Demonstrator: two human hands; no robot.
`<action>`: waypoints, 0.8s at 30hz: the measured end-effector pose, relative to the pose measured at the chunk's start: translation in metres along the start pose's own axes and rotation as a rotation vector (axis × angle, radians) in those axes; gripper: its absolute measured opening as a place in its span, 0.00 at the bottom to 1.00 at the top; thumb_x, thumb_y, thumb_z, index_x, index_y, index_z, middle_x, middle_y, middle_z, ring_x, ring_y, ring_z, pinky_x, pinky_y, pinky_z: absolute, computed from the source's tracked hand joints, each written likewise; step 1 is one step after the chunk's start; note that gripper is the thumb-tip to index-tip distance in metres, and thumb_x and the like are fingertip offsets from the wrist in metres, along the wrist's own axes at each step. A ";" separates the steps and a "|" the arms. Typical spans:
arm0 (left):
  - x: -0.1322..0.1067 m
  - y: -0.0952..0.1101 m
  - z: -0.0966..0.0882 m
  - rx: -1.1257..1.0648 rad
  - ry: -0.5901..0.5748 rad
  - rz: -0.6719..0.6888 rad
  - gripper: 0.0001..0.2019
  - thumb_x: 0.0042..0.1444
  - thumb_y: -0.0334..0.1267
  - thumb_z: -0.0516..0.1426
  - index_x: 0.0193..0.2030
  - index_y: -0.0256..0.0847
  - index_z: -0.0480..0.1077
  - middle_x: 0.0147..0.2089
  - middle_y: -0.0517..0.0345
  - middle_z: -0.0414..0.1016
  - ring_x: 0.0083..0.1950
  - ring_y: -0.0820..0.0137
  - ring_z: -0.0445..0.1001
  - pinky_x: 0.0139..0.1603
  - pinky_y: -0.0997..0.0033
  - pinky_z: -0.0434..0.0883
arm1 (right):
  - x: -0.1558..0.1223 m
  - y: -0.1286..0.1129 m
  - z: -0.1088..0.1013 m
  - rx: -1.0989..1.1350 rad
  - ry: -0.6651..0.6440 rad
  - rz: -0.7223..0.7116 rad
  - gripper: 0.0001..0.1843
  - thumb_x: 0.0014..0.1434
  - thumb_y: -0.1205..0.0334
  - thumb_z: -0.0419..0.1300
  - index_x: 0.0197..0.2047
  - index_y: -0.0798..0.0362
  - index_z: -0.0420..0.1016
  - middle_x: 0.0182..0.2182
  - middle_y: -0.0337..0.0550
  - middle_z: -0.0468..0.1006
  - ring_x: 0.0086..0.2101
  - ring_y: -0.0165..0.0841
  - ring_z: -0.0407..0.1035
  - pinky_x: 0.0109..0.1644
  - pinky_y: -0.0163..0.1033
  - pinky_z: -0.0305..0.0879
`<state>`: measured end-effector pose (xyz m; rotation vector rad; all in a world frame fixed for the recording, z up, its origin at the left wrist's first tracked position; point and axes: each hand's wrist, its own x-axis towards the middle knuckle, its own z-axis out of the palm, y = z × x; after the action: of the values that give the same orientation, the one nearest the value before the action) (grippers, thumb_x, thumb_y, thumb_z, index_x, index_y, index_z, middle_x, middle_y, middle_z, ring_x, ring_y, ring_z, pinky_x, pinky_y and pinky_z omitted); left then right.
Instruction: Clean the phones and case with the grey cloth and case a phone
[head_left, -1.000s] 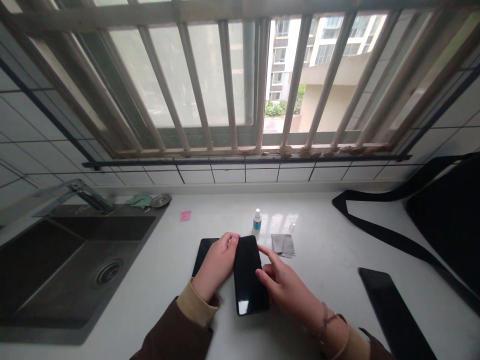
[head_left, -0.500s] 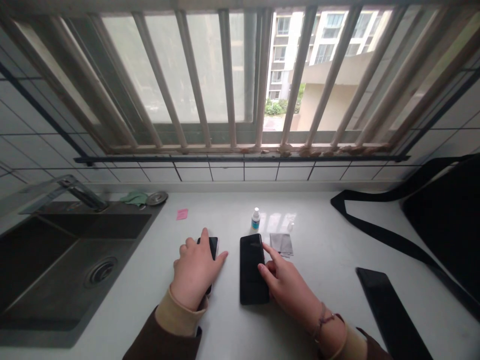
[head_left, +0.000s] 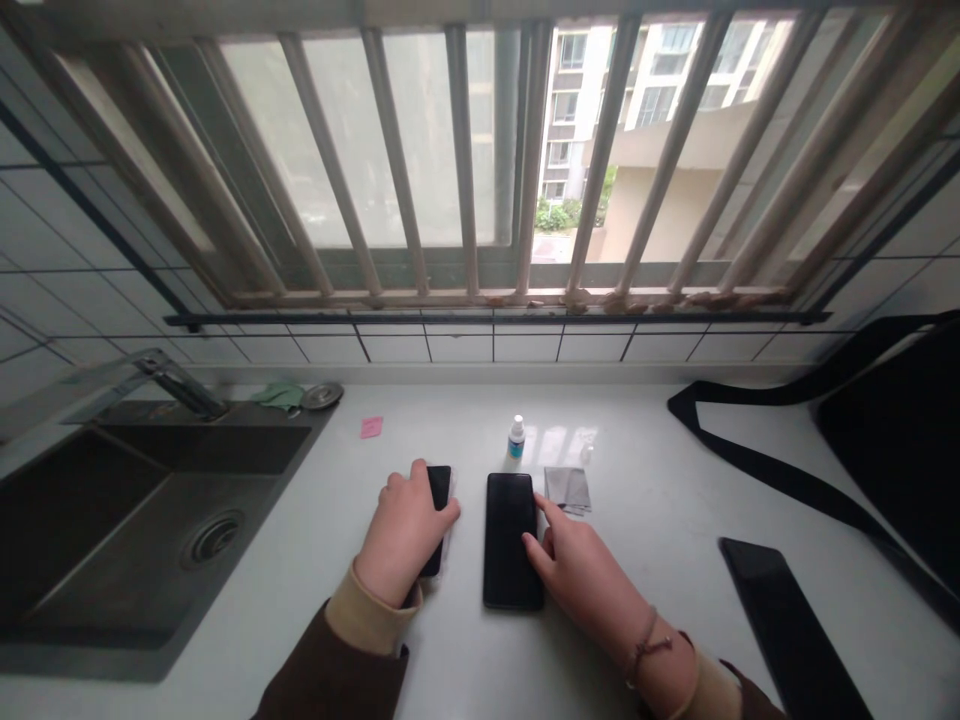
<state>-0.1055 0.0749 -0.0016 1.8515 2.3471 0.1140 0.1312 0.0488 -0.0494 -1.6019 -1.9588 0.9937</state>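
Two hands [head_left: 480, 545], three dark phones [head_left: 511, 538]

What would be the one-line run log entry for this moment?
left hand: resting on left phone | right hand: fingertip at edge of middle phone | behind: small bottle, grey cloth

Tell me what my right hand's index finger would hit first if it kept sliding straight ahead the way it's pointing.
The right hand points up and slightly left along the black phone's right edge. Past that, probably the small white dropper bottle, though it may pass between it and the grey cloth.
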 end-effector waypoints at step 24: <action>-0.042 0.052 0.022 -1.376 -0.125 0.206 0.36 0.59 0.52 0.69 0.68 0.45 0.59 0.59 0.42 0.78 0.53 0.55 0.82 0.50 0.58 0.80 | -0.021 -0.027 -0.005 0.723 -0.221 -0.163 0.42 0.73 0.40 0.56 0.81 0.41 0.45 0.73 0.57 0.61 0.57 0.50 0.73 0.48 0.52 0.80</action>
<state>-0.0429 0.0457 -0.0123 1.2186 1.2437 1.2055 0.1218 0.0278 -0.0235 -0.9450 -1.5407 1.6180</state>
